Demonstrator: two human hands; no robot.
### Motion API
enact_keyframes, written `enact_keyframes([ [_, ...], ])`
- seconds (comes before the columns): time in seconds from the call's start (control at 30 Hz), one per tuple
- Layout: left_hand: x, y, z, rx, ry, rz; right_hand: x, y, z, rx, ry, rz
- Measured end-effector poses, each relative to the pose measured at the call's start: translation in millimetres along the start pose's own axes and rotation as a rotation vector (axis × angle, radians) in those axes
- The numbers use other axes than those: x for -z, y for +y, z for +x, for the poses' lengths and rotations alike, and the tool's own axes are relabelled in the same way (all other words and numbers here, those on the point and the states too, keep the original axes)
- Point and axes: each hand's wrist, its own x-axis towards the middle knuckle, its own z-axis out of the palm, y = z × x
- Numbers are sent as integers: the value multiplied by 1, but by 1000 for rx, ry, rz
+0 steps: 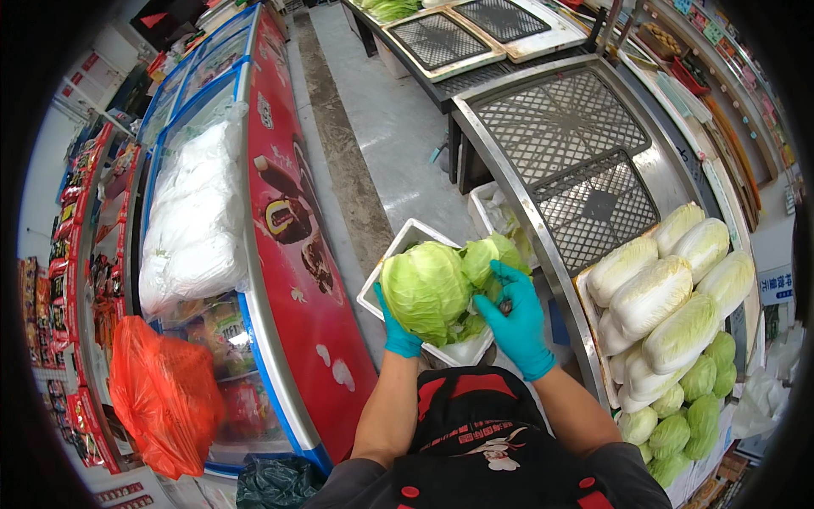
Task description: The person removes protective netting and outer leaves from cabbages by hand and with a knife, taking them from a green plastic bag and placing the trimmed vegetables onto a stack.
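A large green cabbage head (423,286) rests in my left hand (397,327), which wears a teal glove and supports it from its lower left side. My right hand (518,312), gloved the same way, is at a loose outer cabbage leaf (488,257) on the right of the head; its fingers bend at the leaf's edge, thumb towards the head. Below the cabbage stands a white foam box (413,232) with green leaves (467,327) inside. The fingers under the cabbage are partly hidden.
At left stands a red chest freezer (305,254) with white plastic bags (197,210) and a red bag (162,397). At right, a metal-edged display table (528,210) carries black mesh mats (598,203), napa cabbages (652,296) and small round cabbages (671,432). Another foam box (481,210) stands beneath its edge.
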Motion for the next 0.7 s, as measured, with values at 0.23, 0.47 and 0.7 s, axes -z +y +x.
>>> enact_keyframes([
  [0.23, 15, 33, -2, -119, 64, 129, 7, 26, -9, -207, -22, -8],
  [0.47, -32, 50, -43, 111, -71, 140, -3, -8, -23, -1056, -314, 1205],
  [0.7, -133, 20, -77, -219, -364, 1074, -7, 33, -49, -939, -337, 1659],
])
